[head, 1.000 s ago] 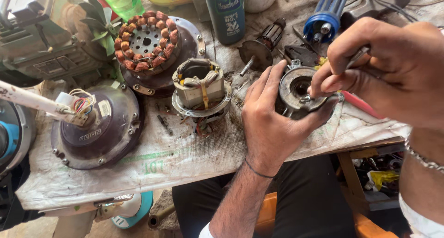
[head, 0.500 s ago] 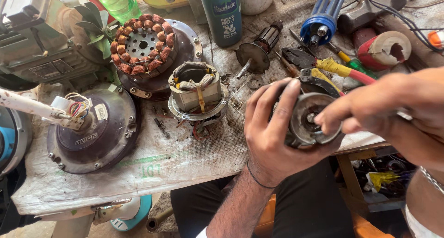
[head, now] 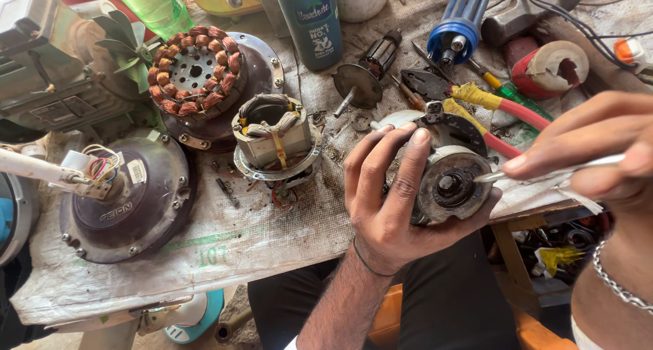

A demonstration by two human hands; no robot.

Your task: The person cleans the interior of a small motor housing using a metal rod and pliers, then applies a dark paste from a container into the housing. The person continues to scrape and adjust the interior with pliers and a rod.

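One grimy round motor housing [head: 449, 187] sits gripped in the left hand [head: 388, 200], right hand [head: 598, 153] pinching a thin metal tool [head: 544, 172].

copper-orange stator [head: 194, 68], dark grey motor cap [head: 452, 183], blue can [head: 313, 20], green bottle [head: 153, 6], yellow-red pliers [head: 490, 105].

A motor repair workshop. The cloth-covered table [head: 204, 255] carries a copper-wound stator [head: 194, 70], a dark fan motor housing [head: 129, 200] at nine o'clock, and pliers [head: 469, 95] at one o'clock. Grime covers everything.
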